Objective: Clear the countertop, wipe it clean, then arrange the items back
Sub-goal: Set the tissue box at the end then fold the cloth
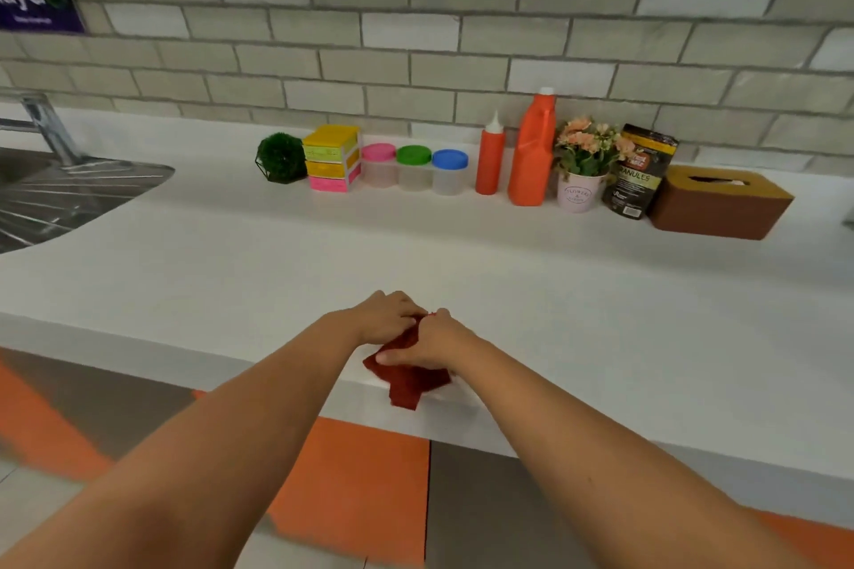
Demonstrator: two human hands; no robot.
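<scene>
Currently: left hand and right hand both grip red cloth at front edge of countertop, one corner overhanging. Fold cloth into flat pad. Item row at back probably needs removal before wiping.

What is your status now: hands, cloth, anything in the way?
Left hand and right hand both grip cloth. Cloth bunched at counter front edge, one corner hanging over. Items in row at wall, away from hands.
</scene>
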